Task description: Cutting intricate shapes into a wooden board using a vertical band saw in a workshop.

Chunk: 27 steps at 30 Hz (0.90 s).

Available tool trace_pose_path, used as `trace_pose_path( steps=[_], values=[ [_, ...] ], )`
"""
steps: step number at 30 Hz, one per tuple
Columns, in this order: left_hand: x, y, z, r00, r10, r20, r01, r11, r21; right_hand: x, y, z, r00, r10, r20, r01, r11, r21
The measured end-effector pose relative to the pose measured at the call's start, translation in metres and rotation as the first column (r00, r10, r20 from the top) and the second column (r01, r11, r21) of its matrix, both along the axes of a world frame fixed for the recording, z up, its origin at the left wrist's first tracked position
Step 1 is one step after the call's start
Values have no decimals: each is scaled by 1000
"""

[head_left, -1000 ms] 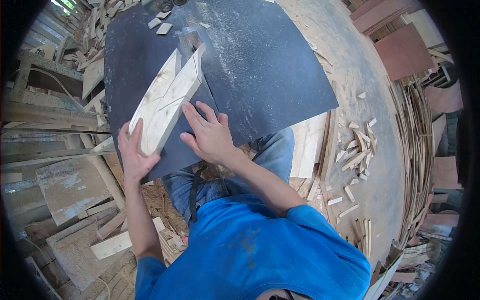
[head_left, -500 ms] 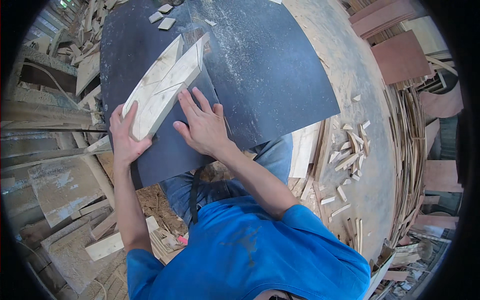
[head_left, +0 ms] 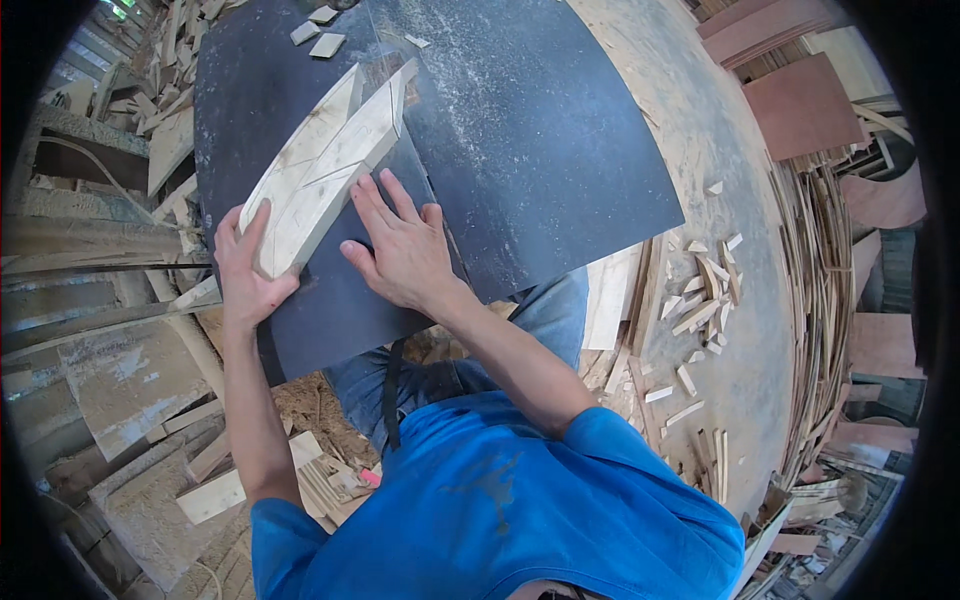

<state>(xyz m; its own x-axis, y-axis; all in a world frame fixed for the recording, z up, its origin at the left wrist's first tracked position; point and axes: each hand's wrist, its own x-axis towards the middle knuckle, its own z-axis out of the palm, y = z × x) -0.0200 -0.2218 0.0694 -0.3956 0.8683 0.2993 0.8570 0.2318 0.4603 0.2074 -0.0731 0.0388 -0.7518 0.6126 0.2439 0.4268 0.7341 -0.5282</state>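
A thick pale wooden piece (head_left: 318,165) lies slanting across a dark flat tabletop (head_left: 560,150). It has a curved left side, a notch at its far end and dark lines drawn on its top. My left hand (head_left: 250,270) grips its near end, thumb on the near right side and fingers over the left edge. My right hand (head_left: 400,245) is open, fingers spread, with the fingertips at the right side of the piece. Near the far end of the wood, a narrow seam and a worn patch (head_left: 385,68) show in the tabletop. Sawdust streaks the surface.
Small diamond-shaped offcuts (head_left: 327,45) rest at the tabletop's far left. To the right, a dusty surface (head_left: 740,380) carries scattered wood scraps (head_left: 705,290), with stacked thin strips (head_left: 825,250) beyond. Boards and scrap wood (head_left: 130,370) crowd the left side.
The whole view has shifted slightly. Both hands and the wooden piece keep nearly the same place on the tabletop.
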Motion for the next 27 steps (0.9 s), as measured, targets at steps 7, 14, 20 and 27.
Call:
trace_pose_path(
  steps=[7, 14, 20, 27],
  values=[
    [-2, 1, -4, 1000, 0, -2, 0, 1000, -3, -1, 1, 1, 1000, 1, 0, -1, 1000, -16],
    [-5, 2, -6, 1000, 0, -18, 0, 1000, -1, -3, 1, 0, 1000, -15, -4, 15, 1000, -19],
    [-4, 2, -4, 1000, -7, -16, 7, 1000, -3, -3, 3, 3, 999, -28, -33, 27, 999, -32],
    [3, 1, -9, 999, 10, -48, -10, 1000, 6, -3, 1, 3, 994, -72, -88, 69, 997, -29]
  ],
)
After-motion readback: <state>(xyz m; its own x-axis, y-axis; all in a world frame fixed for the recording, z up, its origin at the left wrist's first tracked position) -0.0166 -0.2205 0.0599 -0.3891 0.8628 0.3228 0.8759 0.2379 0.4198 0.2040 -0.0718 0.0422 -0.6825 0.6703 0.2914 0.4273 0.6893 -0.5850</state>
